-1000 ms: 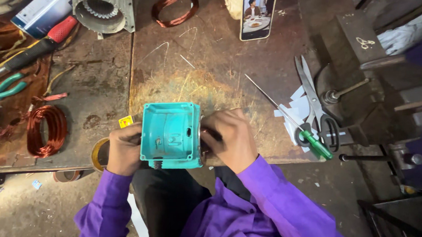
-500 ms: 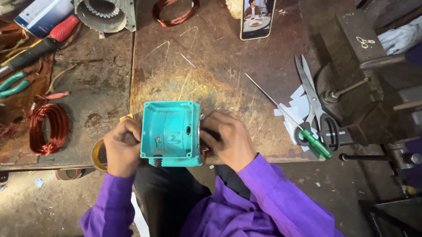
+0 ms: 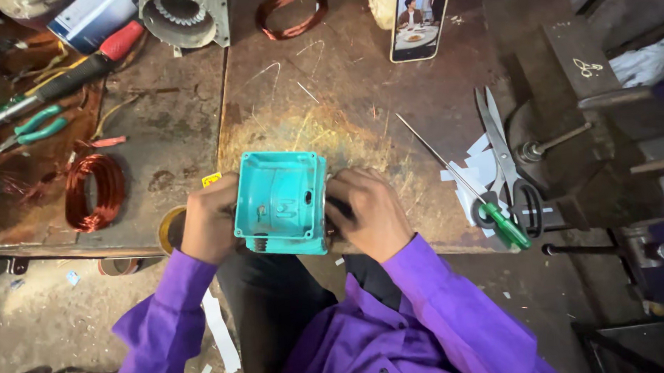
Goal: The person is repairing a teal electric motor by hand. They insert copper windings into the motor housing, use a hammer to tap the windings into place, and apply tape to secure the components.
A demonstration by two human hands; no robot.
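Observation:
A turquoise square motor housing (image 3: 281, 200) rests at the front edge of the worn metal workbench (image 3: 358, 109), open side up. My left hand (image 3: 209, 219) grips its left side. My right hand (image 3: 370, 211) presses against its right side, fingers curled over something dark that I cannot make out. Both arms wear purple sleeves.
A green-handled screwdriver (image 3: 468, 191) and scissors (image 3: 506, 162) lie to the right on paper scraps. A copper wire coil (image 3: 94, 191), green pliers (image 3: 30, 130) and a red-handled tool (image 3: 76, 71) lie left. A stator (image 3: 183, 16), another coil (image 3: 290, 8) and a propped phone (image 3: 420, 15) stand behind. A vise (image 3: 571, 128) sits right.
The housing has turned slightly in my hands, and my left hand has shifted a little higher along its left side. Everything else stays put.

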